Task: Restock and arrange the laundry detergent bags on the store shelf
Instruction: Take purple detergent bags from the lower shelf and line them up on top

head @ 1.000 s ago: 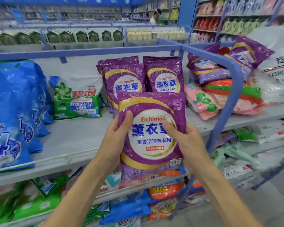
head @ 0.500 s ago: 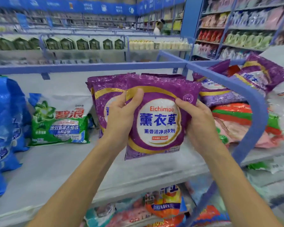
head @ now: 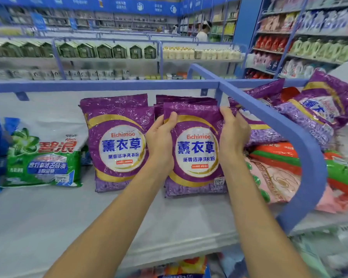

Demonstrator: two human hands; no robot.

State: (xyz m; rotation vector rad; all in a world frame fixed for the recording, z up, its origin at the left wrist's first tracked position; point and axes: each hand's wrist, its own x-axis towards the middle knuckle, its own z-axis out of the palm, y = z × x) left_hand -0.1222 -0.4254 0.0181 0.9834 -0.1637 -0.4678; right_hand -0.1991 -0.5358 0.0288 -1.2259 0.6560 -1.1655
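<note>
Purple detergent bag, left hand, right hand gripping

Bare forearms; left grip and right grip ungloved, ringless.

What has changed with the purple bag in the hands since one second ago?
The held purple bag went up from below the shelf edge and forward; it now stands on the shelf before the right stack. Left hand and right hand keep their grip. The green bag stayed.
</note>
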